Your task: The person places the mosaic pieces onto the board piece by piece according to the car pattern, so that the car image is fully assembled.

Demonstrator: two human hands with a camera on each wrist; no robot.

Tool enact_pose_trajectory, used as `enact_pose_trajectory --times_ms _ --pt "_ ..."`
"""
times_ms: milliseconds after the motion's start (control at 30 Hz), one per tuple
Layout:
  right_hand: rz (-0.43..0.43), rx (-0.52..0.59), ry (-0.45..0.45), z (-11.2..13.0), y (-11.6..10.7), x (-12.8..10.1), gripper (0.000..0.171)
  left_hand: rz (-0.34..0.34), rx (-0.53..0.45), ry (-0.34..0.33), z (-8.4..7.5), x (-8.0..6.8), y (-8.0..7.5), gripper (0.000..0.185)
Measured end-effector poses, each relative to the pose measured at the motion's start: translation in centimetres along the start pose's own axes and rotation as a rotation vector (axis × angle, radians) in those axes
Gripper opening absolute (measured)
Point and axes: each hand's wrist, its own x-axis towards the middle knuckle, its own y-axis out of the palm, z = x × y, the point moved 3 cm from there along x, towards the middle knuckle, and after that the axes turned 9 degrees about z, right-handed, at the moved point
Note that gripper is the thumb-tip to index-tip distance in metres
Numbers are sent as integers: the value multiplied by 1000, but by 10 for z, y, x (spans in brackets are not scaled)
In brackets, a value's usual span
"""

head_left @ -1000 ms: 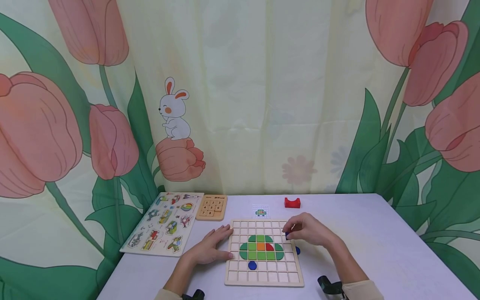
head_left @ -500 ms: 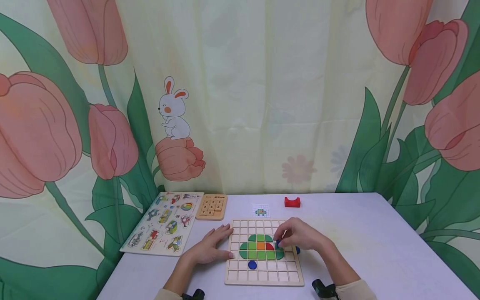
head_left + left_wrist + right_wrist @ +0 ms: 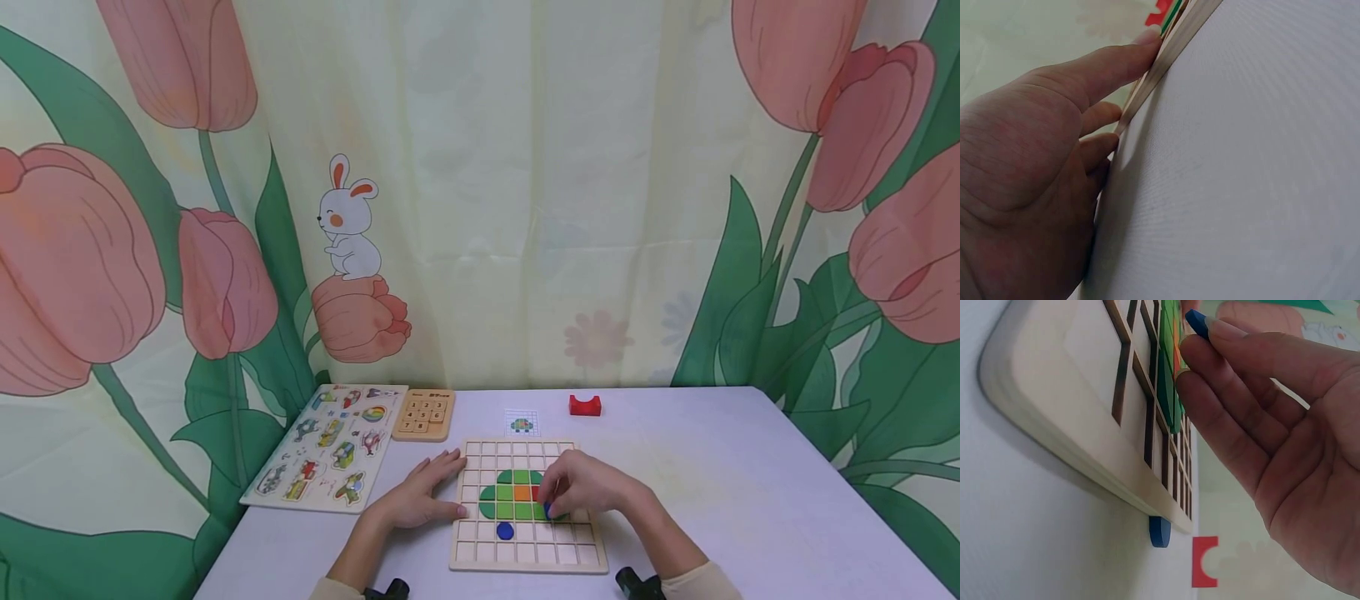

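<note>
A wooden grid board [image 3: 592,557] lies on the table, bearing green tiles [image 3: 505,510], an orange tile [image 3: 521,492] and a partly hidden red tile. My left hand [image 3: 420,497] rests against its left edge, fingers and thumb extended. Over the right side of the pattern, my right hand [image 3: 588,483] pinches a small blue piece [image 3: 1196,323] between thumb and fingertips. A round blue piece [image 3: 505,531] sits on the grid below the green tiles. In the right wrist view, another blue piece [image 3: 1160,532] lies by the board's outer edge; my right hand hides it in the head view.
Behind the board lies a small pattern card [image 3: 521,422], with a red notched block [image 3: 585,406] to its right. A wooden number board [image 3: 423,415] and a picture puzzle board [image 3: 326,446] lie at the left. A tulip-printed curtain [image 3: 480,208] hangs behind the table.
My right hand has moved left and toward the near side with the blue piece, from the board's right edge to the lower right of the green pattern. My left hand stays still.
</note>
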Motion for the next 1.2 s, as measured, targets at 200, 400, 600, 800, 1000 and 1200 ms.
enact_pose_trajectory --times_ms 200,400,600,800,1000,1200 --pt "36 -41 18 5 5 1 14 0 6 -1 1 1 0 91" --pt "60 -88 39 7 9 3 13 0 13 -2 3 2 1 91" --pt "72 -92 56 9 13 3 15 0 11 -1 3 2 1 90" --pt "76 -93 74 10 15 2 16 -1 18 -6 3 3 1 90" --pt "69 -119 82 10 15 3 15 8 6 -15 1 1 0 90" --pt "65 -131 80 10 15 4 15 11 12 -10 1 2 -1 90"
